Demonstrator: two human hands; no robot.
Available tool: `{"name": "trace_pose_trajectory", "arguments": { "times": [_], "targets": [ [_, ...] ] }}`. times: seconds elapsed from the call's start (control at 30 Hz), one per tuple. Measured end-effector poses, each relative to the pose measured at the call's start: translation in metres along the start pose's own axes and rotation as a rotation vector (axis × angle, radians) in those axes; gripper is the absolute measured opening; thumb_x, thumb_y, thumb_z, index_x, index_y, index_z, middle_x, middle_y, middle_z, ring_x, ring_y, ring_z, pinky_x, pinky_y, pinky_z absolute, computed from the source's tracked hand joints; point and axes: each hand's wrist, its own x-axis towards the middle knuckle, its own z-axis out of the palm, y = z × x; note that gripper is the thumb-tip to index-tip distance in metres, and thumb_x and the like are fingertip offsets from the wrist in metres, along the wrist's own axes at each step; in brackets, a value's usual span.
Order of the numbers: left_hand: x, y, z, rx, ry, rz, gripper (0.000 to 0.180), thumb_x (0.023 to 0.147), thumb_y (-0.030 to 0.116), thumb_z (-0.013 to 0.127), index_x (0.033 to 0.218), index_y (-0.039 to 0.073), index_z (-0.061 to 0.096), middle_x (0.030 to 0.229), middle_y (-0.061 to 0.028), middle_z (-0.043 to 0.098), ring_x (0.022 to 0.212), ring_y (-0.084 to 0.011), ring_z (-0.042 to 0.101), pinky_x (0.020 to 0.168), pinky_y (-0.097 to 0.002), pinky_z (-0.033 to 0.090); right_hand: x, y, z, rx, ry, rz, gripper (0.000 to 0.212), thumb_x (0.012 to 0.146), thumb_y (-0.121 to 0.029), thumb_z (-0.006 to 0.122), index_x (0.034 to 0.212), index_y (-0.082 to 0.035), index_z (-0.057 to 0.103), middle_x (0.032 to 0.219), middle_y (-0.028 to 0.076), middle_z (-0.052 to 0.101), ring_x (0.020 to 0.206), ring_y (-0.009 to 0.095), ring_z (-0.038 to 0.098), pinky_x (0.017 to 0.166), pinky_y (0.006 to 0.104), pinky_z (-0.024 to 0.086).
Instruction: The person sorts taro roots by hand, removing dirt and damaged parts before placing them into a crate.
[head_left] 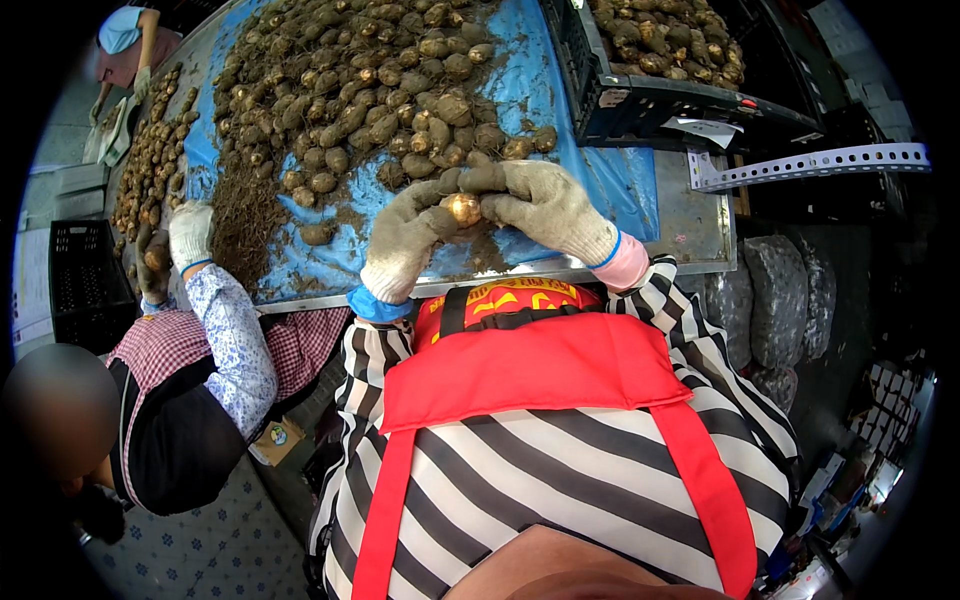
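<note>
Black-and-white striped cloth shirt (560, 465) foremost, the soiled white-gloved left hand (405, 238) and right hand (548, 208) pinch one round brown tuber (463, 209), presumably for steadiness, above blue plastic sheeting (622, 190).

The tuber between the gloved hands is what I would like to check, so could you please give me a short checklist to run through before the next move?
1. Tuber supported: ok, it sits between the left hand and the right hand, fingers of both around it.
2. Hands covered: ok, both wear pale fabric gloves, soiled toward the fingertips.
3. Tuber's underside clean: cannot tell, it is hidden.
4. Blue sheet free of debris: not ok, brown fibrous debris lies on it.
5. Co-worker's white-gloved hand out of the way: ok, it is apart, off to the left.
</note>
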Motion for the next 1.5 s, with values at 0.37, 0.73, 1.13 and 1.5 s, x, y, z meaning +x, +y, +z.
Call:
{"name": "trace_pose_trajectory", "arguments": {
  "times": [0.37, 0.73, 1.13, 1.5],
  "targets": [
    [0.002, 0.001, -0.004, 0.112, -0.034, -0.034, 0.057, 0.088, 0.017, 0.069, 0.129, -0.015, 0.045, 0.115, -0.0203, 0.064, 0.099, -0.0237, 0.068, 0.078, -0.0326, 0.060, 0.001, 0.005, 0.005, -0.372, 0.132, -0.308, 0.018, 0.081, -0.009, 0.068, 0.099, -0.007, 0.069, 0.094, 0.011, 0.068, 0.089, 0.031, 0.066, 0.081, 0.0399, 0.052],
    [-0.004, 0.002, 0.004, -0.015, -0.005, -0.006, 0.054, 0.087, 0.010, 0.070, 0.130, -0.013, 0.047, 0.114, -0.0199, 0.065, 0.095, -0.0220, 0.068, 0.079, -0.0293, 0.057, 0.000, 0.000, -0.003, 0.057, 0.097, 0.069, 0.023, 0.081, -0.006, 0.065, 0.104, -0.006, 0.069, 0.097, 0.011, 0.068, 0.093, 0.029, 0.066, 0.084, 0.0381, 0.052],
    [-0.002, 0.009, 0.006, 0.155, -0.095, -0.099, 0.063, 0.084, 0.017, 0.074, 0.130, -0.015, 0.045, 0.114, -0.0192, 0.064, 0.098, -0.0228, 0.067, 0.079, -0.0321, 0.058, 0.003, 0.001, 0.006, -0.239, 0.156, -0.134, 0.013, 0.081, -0.004, 0.066, 0.094, -0.005, 0.070, 0.088, 0.014, 0.066, 0.087, 0.029, 0.066, 0.077, 0.0366, 0.053],
    [-0.001, -0.001, 0.007, 0.047, -0.073, 0.030, 0.078, 0.082, 0.014, 0.074, 0.142, -0.015, 0.033, 0.120, -0.0213, 0.061, 0.100, -0.0224, 0.064, 0.087, -0.0322, 0.052, -0.005, 0.010, -0.008, 0.127, -0.108, 0.105, 0.026, 0.087, -0.010, 0.065, 0.112, -0.008, 0.071, 0.108, 0.009, 0.069, 0.104, 0.019, 0.064, 0.090, 0.0327, 0.050]
  ]
}}
